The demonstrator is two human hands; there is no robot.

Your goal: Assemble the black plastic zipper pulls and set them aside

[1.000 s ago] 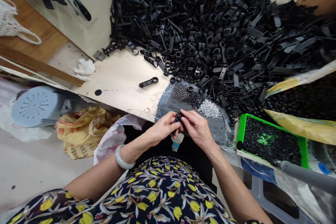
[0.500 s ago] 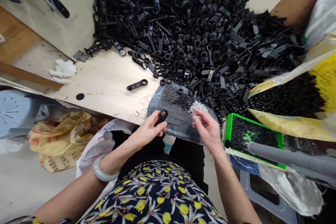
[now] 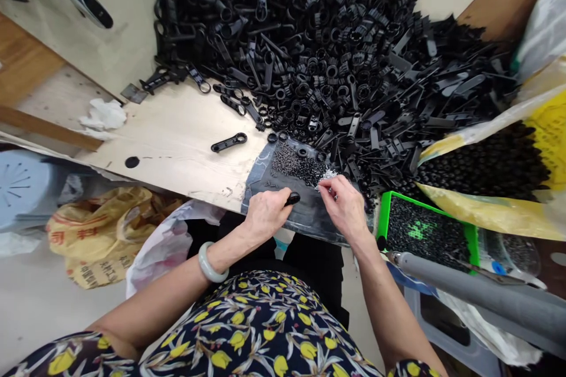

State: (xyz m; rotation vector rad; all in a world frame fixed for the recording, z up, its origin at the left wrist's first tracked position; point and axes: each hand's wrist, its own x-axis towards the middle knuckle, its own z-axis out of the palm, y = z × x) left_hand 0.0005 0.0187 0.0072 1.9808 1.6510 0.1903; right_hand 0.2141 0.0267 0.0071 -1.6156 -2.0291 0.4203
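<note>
My left hand [image 3: 267,215] is closed around a black plastic part [image 3: 292,198]; only its rounded end shows past the thumb and fingers. To the right, my right hand [image 3: 345,206] pinches thumb and fingertips together at the near edge of a small pile of silver metal pins [image 3: 328,175]. Whatever sits in that pinch is too small to make out. Both hands are over a dark mat [image 3: 305,218], where many tiny dark pieces [image 3: 292,162] lie beside the pins. A loose black ring-ended lever [image 3: 229,142] rests on the wood left of the mat.
A large heap of black plastic parts [image 3: 283,53] covers the back of the table [image 3: 172,135]. At right are a green tray [image 3: 384,218] of small black pieces, a grey rod-shaped tool [image 3: 464,274] and an open yellow sack [image 3: 499,203] of black parts. Bags [image 3: 101,230] hang at left.
My left hand has moved right and rolled over, turning the black part so its ring no longer shows. My right fingers have closed into a pinch beside the pins.
</note>
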